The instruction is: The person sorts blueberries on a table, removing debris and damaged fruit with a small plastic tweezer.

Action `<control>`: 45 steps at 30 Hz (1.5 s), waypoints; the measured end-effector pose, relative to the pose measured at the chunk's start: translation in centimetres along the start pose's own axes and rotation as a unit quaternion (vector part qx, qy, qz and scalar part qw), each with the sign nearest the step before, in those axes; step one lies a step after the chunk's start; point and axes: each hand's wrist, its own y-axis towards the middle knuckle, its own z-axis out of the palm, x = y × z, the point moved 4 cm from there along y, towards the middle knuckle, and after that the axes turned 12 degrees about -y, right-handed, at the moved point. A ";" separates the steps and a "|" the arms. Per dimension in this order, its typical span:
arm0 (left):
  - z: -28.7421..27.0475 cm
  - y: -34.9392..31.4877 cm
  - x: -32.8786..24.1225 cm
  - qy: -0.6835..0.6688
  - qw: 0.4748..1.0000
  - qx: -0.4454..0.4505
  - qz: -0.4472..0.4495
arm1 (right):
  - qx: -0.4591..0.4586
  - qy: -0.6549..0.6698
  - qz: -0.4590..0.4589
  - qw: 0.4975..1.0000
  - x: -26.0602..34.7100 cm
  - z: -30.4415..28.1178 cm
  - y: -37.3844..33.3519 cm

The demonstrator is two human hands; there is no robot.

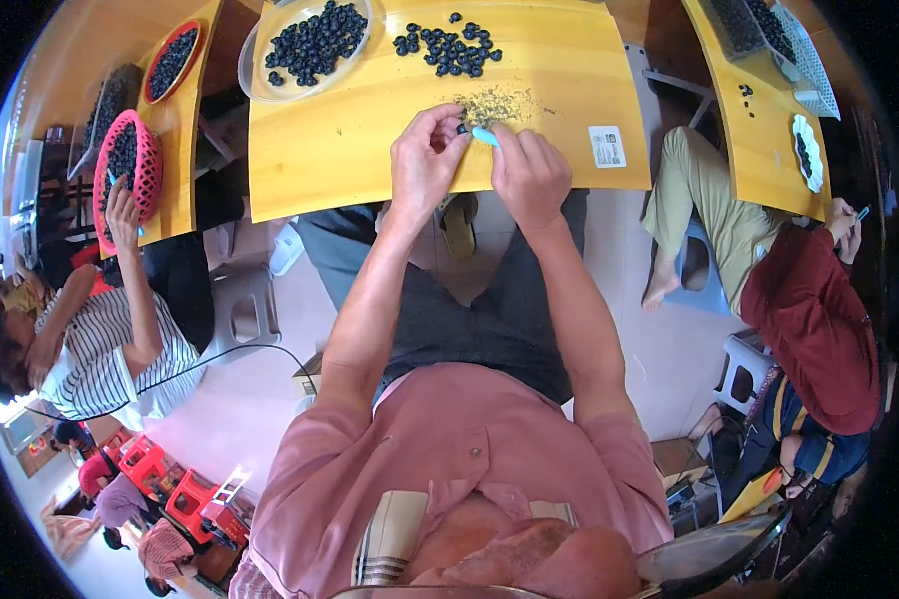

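Note:
Over the near edge of the yellow table [320, 160], my left hand [422, 165] pinches a small, dark round piece [462, 129] between thumb and fingers. My right hand [531, 172] is closed around a slim tool with a light blue handle [485, 136]. Its tip meets the dark piece; the working end is too small to make out. Just beyond my fingers lie scattered fine trimmings [499, 104]. Farther off is a loose group of glossy blue-black round pieces [454, 52], and at the far left a clear round tub [253, 82] holds many more.
A white printed label [606, 147] is stuck near the table's right edge. People sit at yellow tables on both sides. On the left one stands a pink basket [153, 165] of dark pieces; the right one bears a white dish [816, 165]. A cable [260, 346] runs at my left.

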 end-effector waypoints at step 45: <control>-0.1 -0.2 0.3 -0.054 0.998 -0.017 0.013 | 0.029 -0.005 -0.013 0.999 0.2 0.0 0.0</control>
